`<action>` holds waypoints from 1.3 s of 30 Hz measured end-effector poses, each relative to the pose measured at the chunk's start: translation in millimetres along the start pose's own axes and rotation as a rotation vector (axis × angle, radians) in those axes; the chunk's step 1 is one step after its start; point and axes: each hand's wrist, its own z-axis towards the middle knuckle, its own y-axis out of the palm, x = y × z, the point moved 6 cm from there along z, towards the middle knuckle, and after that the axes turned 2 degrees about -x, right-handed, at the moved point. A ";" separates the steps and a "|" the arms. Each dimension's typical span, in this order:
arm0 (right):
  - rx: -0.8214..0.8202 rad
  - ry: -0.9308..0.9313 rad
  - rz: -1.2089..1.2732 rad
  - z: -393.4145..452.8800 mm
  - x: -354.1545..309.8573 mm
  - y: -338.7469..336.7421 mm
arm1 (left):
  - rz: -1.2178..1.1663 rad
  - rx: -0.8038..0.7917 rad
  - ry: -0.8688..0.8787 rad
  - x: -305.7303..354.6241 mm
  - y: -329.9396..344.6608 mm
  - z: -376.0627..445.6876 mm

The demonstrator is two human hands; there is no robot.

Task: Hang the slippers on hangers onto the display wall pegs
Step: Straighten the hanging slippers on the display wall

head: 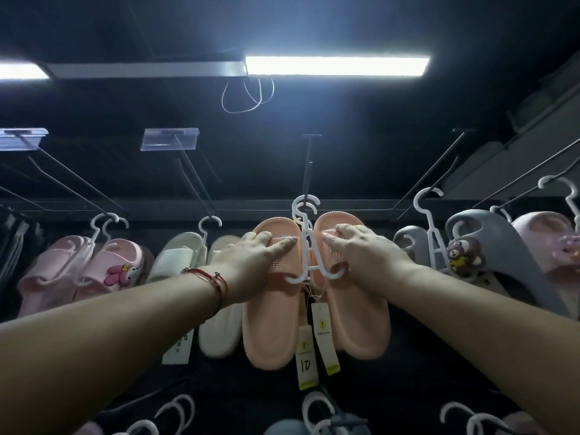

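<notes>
A pair of peach slippers (273, 324) hangs on a white plastic hanger (309, 255) whose hook sits over a black wall peg (309, 171) at the centre. My left hand (254, 255) lies flat on the strap of the left slipper, fingers straight. My right hand (361, 249) lies on the strap of the right slipper, fingers extended. Paper price tags (309, 356) dangle between the two soles.
Other hung pairs flank it: pink slippers (103, 265) and cream slippers (185, 259) on the left, grey slippers with a bear charm (477, 246) on the right. Bare black pegs (439, 171) jut out above. More white hangers (317, 409) show in the row below.
</notes>
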 end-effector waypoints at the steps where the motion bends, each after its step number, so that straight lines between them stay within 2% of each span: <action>1: -0.005 0.004 0.004 2.7 0.6 3.0 | 0.004 0.006 -0.003 -2.2 2.5 4.1; 9: -0.015 0.041 0.092 16.6 5.9 20.7 | -0.076 -0.037 -0.060 -8.2 15.1 21.4; 14: 0.014 0.089 0.252 18.9 10.7 21.4 | -0.172 -0.096 -0.067 -3.3 9.1 18.4; 18: 0.022 0.128 0.553 18.1 10.4 13.6 | -0.444 -0.107 -0.091 -0.6 4.2 11.3; 22: 0.099 0.172 0.829 16.7 18.3 15.0 | -0.636 0.077 -0.125 -8.7 5.6 9.1; 27: 0.221 0.401 1.126 14.9 48.3 38.3 | -1.081 0.165 -0.328 -32.9 29.8 16.8; 30: 0.130 0.573 1.336 17.2 55.3 66.2 | -1.396 0.141 -0.439 -36.2 47.9 18.7; 33: 0.026 0.538 1.572 23.7 47.0 91.1 | -1.568 0.071 -0.418 -26.6 61.8 21.0; 35: 0.090 0.482 1.538 23.6 43.8 93.7 | -1.565 0.110 -0.420 -21.6 63.7 20.9; 39: 0.197 0.520 1.432 27.9 45.7 99.6 | -1.536 0.189 -0.439 -20.8 65.2 20.8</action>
